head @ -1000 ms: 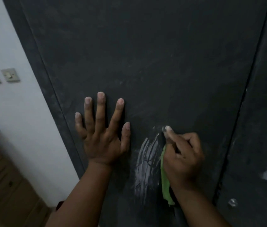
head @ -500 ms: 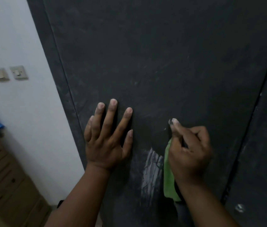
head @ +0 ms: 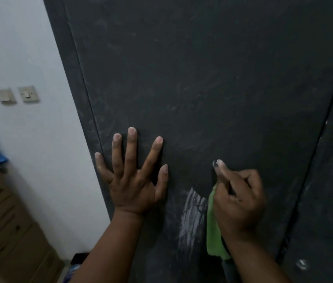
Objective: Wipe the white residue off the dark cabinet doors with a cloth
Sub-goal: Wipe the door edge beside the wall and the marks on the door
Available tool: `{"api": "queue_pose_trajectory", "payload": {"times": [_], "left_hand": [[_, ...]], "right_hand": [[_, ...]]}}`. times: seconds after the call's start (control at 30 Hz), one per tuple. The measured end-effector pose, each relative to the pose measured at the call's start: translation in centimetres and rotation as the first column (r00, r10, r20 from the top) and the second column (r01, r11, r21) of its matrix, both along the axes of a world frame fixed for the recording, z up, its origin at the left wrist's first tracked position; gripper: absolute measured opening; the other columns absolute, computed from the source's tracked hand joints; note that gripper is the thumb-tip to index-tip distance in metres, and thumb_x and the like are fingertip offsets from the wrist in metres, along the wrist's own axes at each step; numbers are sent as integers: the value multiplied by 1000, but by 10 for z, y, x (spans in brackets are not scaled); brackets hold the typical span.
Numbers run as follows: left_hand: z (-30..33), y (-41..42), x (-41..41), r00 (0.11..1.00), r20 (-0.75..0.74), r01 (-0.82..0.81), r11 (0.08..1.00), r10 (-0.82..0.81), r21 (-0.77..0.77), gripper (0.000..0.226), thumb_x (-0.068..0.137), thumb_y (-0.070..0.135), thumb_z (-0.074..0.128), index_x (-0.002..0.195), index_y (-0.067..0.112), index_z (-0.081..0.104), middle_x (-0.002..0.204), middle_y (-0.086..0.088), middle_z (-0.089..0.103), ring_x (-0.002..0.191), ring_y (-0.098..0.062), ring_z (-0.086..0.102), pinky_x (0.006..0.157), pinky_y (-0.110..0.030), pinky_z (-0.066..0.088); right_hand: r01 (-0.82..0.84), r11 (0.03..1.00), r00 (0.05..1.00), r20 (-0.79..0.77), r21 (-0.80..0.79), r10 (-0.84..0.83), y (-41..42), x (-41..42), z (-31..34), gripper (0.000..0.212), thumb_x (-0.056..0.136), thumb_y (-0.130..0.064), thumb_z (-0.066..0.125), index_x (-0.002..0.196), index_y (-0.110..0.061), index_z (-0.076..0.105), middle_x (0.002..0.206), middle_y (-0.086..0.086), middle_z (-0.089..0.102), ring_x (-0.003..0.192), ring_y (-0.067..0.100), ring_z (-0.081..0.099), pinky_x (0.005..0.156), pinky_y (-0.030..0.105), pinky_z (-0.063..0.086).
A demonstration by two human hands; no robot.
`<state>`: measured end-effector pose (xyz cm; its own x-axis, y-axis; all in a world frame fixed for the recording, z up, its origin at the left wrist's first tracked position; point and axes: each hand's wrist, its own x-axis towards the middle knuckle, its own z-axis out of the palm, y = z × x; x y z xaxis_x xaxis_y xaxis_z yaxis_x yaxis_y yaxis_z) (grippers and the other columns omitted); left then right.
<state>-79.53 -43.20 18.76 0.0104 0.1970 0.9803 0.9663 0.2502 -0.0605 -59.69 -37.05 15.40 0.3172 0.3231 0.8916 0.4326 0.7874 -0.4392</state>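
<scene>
No readable writing shows anywhere; the print on the cardboard boxes (head: 2, 217) at lower left is too blurred to make out, and their contents are hidden. Your left hand (head: 135, 180) lies flat on the dark cabinet door (head: 202, 78), fingers straight and spread. Your right hand (head: 239, 201) is curled around a green cloth (head: 212, 231), forefinger pressed to the door. A streaky patch of white residue (head: 192, 217) sits between your hands, just beside the cloth.
</scene>
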Motion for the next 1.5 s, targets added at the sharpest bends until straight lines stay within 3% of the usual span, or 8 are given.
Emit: {"api": "queue_pose_trajectory", "payload": {"times": [0.27,0.43,0.57,0.77,0.97,1.23,1.37,1.5], "left_hand": [[-3,-2,-3,994,99,-43,999,40,31,70,97,58,49,160,34,34,168,-18,26,157,-40,19,121,-71,9],[-5,-4,-4,996,80,-38,999,38,0,73,97,58,48,163,35,24,168,-18,25,157,-41,18,123,-68,7],[-4,-5,-2,995,90,-39,999,39,3,71,98,58,47,162,35,27,167,-19,28,156,-42,21,123,-68,8],[-6,-8,-8,996,85,-21,1000,21,-4,67,98,59,48,159,37,30,167,-14,25,155,-40,21,120,-69,13],[-4,-16,-30,1000,-11,22,999,-21,47,61,99,58,53,155,39,39,163,-12,28,149,-36,28,112,-51,32],[-7,-9,-36,980,176,69,986,-96,153,81,96,45,58,159,8,24,165,-29,16,158,-42,14,128,-51,16],[-13,-11,-34,931,298,161,969,-212,189,79,100,41,53,160,0,20,169,-28,15,159,-38,16,121,-56,36],[-16,-16,-30,886,389,179,960,-252,215,80,102,42,49,161,-1,16,170,-21,20,158,-30,23,119,-42,41]], "right_hand": [[-94,995,949,301,-18,95,-14,-3,-43,38,89,-6,68,120,-27,75,85,-1,59,65,19,60,52,35,51],[-6,999,995,98,-46,11,-9,2,-13,24,93,-12,73,112,-27,77,81,-8,46,61,8,41,59,20,30],[-70,996,994,85,53,65,-17,-31,15,17,102,-22,65,110,-15,79,81,-3,50,64,7,43,62,12,34],[-80,997,936,344,-12,79,-25,-15,-45,41,83,-1,71,114,-26,79,81,0,60,61,22,62,49,35,51],[-83,996,994,73,27,80,-11,-12,14,17,100,-22,67,114,-29,74,79,-2,50,60,15,47,52,34,41],[-86,994,971,230,72,67,-32,-49,36,18,97,-14,71,110,-19,81,79,0,53,59,17,51,51,28,43],[-122,992,949,289,-32,126,-37,-37,14,30,94,-8,66,111,-27,81,80,-1,58,58,21,57,46,38,48],[-54,998,987,150,25,50,-29,-40,47,21,96,-14,73,109,-29,79,79,-4,47,60,13,43,54,27,36]]}}
